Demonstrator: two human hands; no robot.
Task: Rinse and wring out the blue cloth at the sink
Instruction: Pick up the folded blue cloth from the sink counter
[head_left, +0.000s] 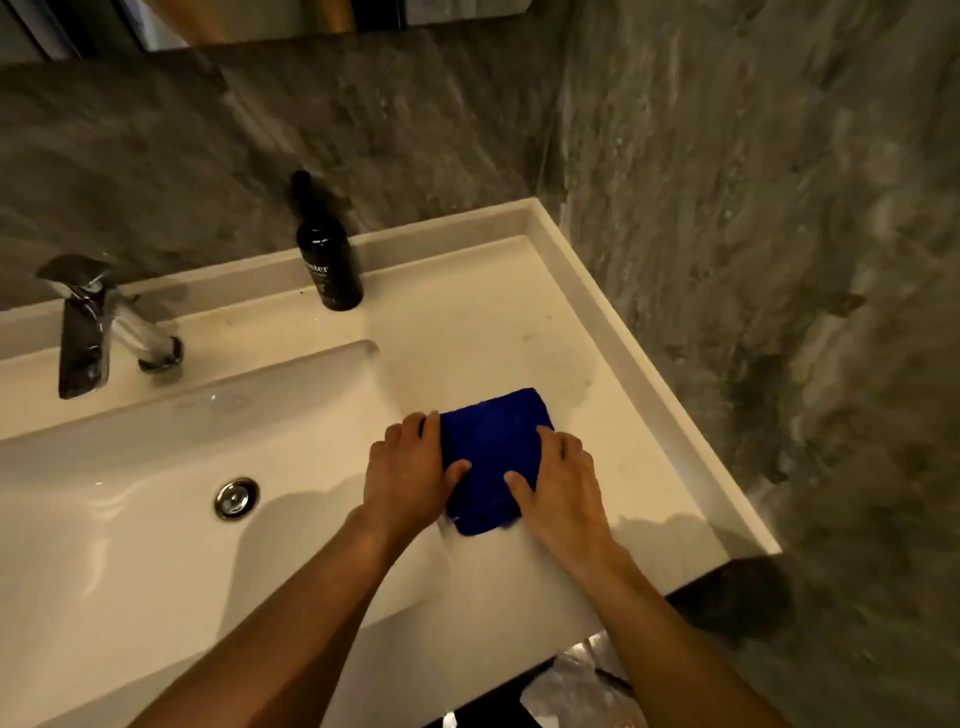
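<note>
A folded blue cloth (491, 441) lies flat on the white counter just right of the sink basin (156, 467). My left hand (410, 473) rests on its left edge, thumb laid over the cloth. My right hand (563, 483) presses on its right edge, thumb also on the cloth. Both hands lie flat with fingers spread; neither lifts the cloth. The chrome faucet (88, 327) stands at the back left, and no water is seen running from it. The drain (236, 499) sits in the middle of the basin.
A dark bottle (327, 260) stands on the counter behind the basin. The counter's raised rim (649, 364) runs along the right, against a grey stone wall (779, 208). A crinkled plastic bag (576, 680) shows below the counter's front edge.
</note>
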